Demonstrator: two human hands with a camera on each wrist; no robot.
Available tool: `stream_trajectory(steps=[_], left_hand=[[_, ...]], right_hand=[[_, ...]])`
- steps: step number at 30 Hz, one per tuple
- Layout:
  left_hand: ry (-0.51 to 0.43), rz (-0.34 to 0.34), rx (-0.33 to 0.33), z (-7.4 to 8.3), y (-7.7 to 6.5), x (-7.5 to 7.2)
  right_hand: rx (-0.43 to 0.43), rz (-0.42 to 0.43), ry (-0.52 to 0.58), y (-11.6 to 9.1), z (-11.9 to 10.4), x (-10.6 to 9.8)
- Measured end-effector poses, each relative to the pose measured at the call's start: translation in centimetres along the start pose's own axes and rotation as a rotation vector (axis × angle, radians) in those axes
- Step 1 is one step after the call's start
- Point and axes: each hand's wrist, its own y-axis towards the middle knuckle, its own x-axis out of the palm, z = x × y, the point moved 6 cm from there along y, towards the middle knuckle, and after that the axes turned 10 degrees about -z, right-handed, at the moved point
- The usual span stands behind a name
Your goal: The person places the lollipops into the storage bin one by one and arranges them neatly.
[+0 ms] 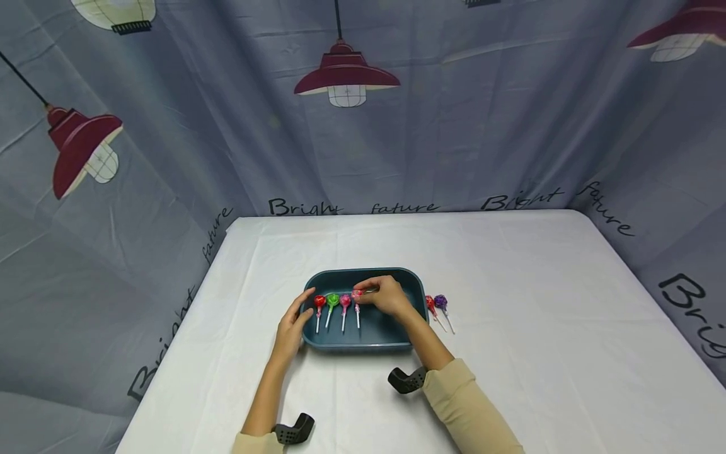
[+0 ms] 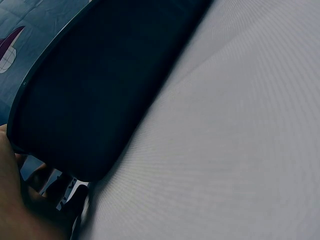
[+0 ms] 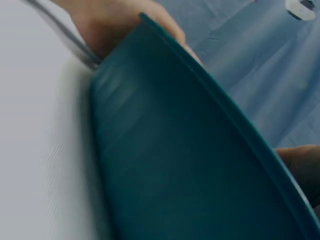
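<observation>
A dark teal tray (image 1: 363,346) lies on the white table with a row of lollipops in it: a red lollipop (image 1: 320,301), a green lollipop (image 1: 333,299), a pink lollipop (image 1: 345,301) and, rightmost, a lighter pink lollipop (image 1: 358,316). My right hand (image 1: 386,295) reaches over the tray and pinches that rightmost one by its candy head, its stick pointing toward me. At the tray's left end, my left hand (image 1: 290,328) holds the rim, thumb over the edge and fingers along the outer wall. In the left wrist view these fingers (image 2: 57,190) wrap the tray's end.
Just outside the tray's right side, another red lollipop (image 1: 432,305) and a purple lollipop (image 1: 441,302) lie side by side on the white tablecloth (image 1: 539,328). A grey-blue curtain (image 1: 454,126) printed with lamps hangs behind the table and along its sides.
</observation>
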Motion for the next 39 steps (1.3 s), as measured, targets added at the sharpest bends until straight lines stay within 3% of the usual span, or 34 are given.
stream_trajectory(steps=[6, 10, 23, 31, 32, 36, 38, 39], left_hand=[[-0.013, 0.014, 0.003, -2.3, 0.4, -0.4], [0.022, 0.033, 0.012, -2.8, 0.5, -0.5], [0.006, 0.017, 0.014, -2.9, 0.4, -0.5], [0.017, 0.021, 0.005, -3.0, 0.5, -0.5], [0.016, 0.02, 0.006, -3.0, 0.5, -0.5], [0.015, 0.02, 0.003, -3.0, 0.5, -0.5], [0.014, 0.021, 0.001, -2.9, 0.4, -0.5], [0.014, 0.021, -0.001, -2.8, 0.4, -0.5]], right_hand=[[0.052, 0.036, -0.136, 0.3, 0.4, -0.1], [0.054, 0.05, -0.214, 0.5, 0.4, -0.1], [-0.008, 0.051, -0.309, 0.9, 0.1, 0.3], [-0.03, 0.044, -0.297, 0.8, 0.0, 0.5], [-0.067, 0.043, -0.293, 1.6, 1.4, 0.7], [-0.079, 0.032, -0.288, 1.7, 1.5, 0.8], [-0.096, 0.028, -0.293, 1.7, 1.4, 0.9], [-0.072, 0.025, -0.303, 0.8, -0.1, 0.8]])
